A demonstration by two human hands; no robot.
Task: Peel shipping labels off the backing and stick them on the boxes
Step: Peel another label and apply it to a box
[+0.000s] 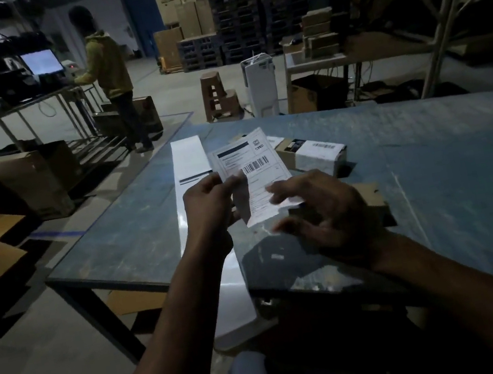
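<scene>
I hold a white shipping label [252, 169] with a barcode upright above the blue table [431, 160]. My left hand [209, 206] pinches its left edge. My right hand [321, 206] touches its lower right corner with fingertips, the other fingers spread. A long white backing strip [190, 177] runs from the table's far side toward me and over the near edge. A dark glossy box [298, 263] lies under my hands. A small box [315, 155] with a white label on it sits behind the held label.
A brown cardboard piece [372, 197] lies right of my right hand. Open cartons [36, 177] stand on the floor at left. A person in a yellow hoodie [108, 66] stands at a bench with a lit monitor. Stacked cartons and pallets [209, 18] fill the back.
</scene>
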